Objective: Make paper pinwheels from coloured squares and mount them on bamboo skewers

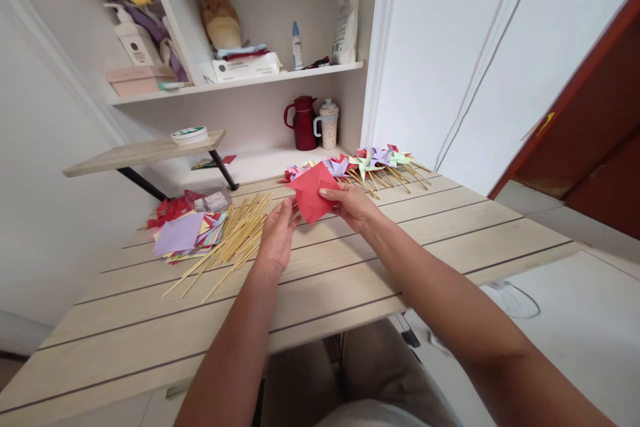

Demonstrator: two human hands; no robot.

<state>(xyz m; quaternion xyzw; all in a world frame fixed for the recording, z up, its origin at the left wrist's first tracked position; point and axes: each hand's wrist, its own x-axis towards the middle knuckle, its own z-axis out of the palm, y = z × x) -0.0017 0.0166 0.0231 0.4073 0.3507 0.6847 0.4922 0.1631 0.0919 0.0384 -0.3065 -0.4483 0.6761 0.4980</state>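
View: looking down from head height at a pale wooden plank tabletop (350, 267), both bare forearms reaching forward.
Red paper: a folded sheet of red craft paper (311, 195) is held up just above the tabletop, near its far middle, between the two hands.
Left hand: the left hand (276, 237) is palm down, its fingers (289, 210) closed lightly on the paper's lower left edge.
Right hand: the right hand (353, 205) pinches the paper's right corner, thumb on top, the other fingers curled underneath.
Sticks: a loose heap of thin pale wooden sticks (234, 240) lies just left of the left hand, fanned out toward the near edge.
Paper stack: a pile of coloured paper squares with a lilac sheet on top (183, 233) lies left of the sticks and touches them.
Pinwheels: a row of finished paper pinwheels on sticks, in pink, lilac and green (373, 163), lies behind the hands at the tabletop's far edge.
Shelf niche: a dark red jug (303, 123) and a white speckled cup with a lid (329, 124) stand side by side behind the pinwheels.
Upper shelf: a brown plush toy (220, 17) and a small blue-capped bottle (297, 45).
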